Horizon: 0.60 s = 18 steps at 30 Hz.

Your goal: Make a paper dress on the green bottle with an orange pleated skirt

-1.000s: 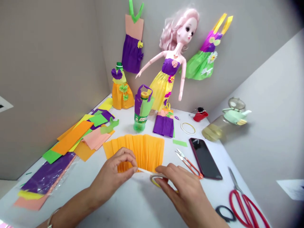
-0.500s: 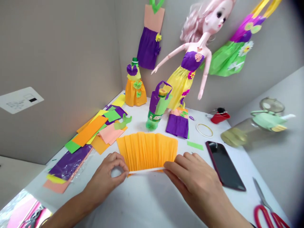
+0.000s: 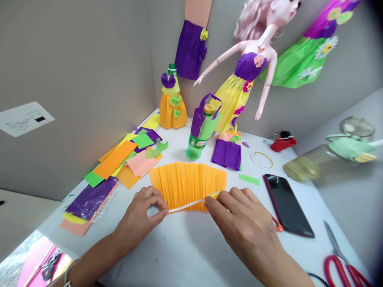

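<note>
A pleated orange crepe-paper piece point(image 3: 188, 183), fanned out at its far edge, lies flat in the middle of the table. Along its near edge runs a narrow white strip point(image 3: 187, 205), rising off the paper toward the right. My left hand point(image 3: 146, 211) pinches the strip's left end at the paper's near-left corner, thumb and forefinger forming a ring. Over the right part of the paper, my right hand point(image 3: 239, 215) is closed on the strip between thumb and fingers. A red-orange handle-like loop point(image 3: 279, 224) shows from beneath that hand; whether I hold it is hidden.
Colored paper pieces point(image 3: 131, 155) are piled at left. A bottle in paper point(image 3: 197, 135), a dressed bottle point(image 3: 172, 107) and a doll point(image 3: 254, 67) stand behind. At right are a phone point(image 3: 289, 205), scissors point(image 3: 338, 255), a tape roll point(image 3: 262, 160) and a jug point(image 3: 305, 167).
My right hand has lifted the strip's right part, which lay straight along the paper's near edge. The red-orange loop now shows beside that hand. The view has shifted slightly.
</note>
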Each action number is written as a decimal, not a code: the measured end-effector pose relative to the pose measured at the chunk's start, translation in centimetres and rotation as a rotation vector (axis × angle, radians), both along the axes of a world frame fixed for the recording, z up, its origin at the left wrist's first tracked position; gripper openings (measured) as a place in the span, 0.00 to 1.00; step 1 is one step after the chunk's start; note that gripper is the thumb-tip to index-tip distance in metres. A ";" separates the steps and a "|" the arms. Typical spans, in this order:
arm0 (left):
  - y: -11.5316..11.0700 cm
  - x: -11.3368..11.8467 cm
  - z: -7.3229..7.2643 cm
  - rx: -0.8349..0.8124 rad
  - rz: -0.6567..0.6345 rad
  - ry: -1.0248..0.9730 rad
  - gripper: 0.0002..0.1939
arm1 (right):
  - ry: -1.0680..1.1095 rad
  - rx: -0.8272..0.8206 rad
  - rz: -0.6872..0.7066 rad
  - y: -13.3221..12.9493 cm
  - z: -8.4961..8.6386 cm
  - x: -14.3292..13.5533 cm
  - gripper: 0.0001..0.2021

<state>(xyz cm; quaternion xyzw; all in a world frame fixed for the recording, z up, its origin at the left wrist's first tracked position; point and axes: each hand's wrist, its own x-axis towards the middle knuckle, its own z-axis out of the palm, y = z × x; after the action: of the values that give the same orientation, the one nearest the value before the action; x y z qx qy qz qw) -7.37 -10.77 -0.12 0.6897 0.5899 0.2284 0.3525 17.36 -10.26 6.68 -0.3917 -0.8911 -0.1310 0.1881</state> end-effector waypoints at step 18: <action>-0.5 -0.6 -0.3 0.045 0.013 0.106 0.06 | -0.010 -0.014 0.027 0.0 -0.2 -0.8 0.14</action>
<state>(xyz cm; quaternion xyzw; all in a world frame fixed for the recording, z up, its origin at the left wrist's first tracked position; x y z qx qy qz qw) -8.01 -11.27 -0.40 0.7047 0.6068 0.2070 0.3039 16.53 -10.22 6.49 -0.3804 -0.8981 -0.1241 0.1825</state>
